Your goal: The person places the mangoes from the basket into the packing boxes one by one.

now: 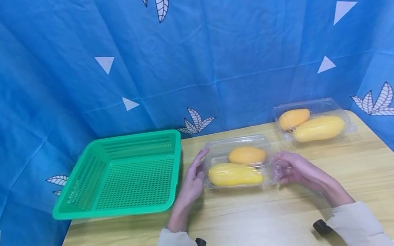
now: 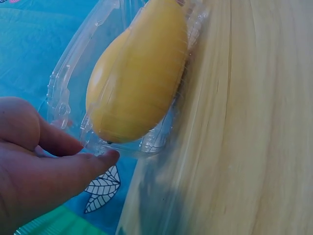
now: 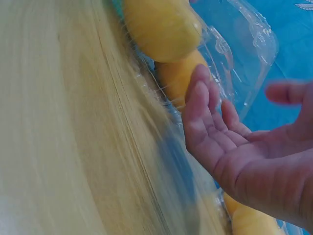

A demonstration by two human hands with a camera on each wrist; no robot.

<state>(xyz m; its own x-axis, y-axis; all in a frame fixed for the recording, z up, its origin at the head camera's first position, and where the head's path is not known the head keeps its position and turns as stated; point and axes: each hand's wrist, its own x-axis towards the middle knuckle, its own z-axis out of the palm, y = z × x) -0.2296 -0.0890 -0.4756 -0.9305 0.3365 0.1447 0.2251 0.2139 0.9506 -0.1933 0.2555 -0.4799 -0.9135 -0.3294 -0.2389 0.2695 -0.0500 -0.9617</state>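
Note:
A clear plastic clamshell box [image 1: 237, 141] lies on the table between the two hands. Inside it are a long yellow fruit [image 1: 234, 174] and a rounder orange-yellow, mango-like fruit [image 1: 247, 155]. My left hand [image 1: 192, 181] is at the box's left end; in the left wrist view its thumb [image 2: 93, 164] reaches the box's corner, and some fingers are hidden. At the other end, my right hand [image 1: 300, 168] has loosely bent fingers [image 3: 198, 110] beside the plastic, with the thumb held apart. Whether those fingers touch the box is unclear.
A green perforated plastic basket [image 1: 177, 188] stands at the left of the wooden table [image 1: 239, 230]. Another clear box [image 1: 322, 106] with two similar fruits sits at the back right. Blue patterned cloth [image 1: 246, 44] hangs behind and at both sides.

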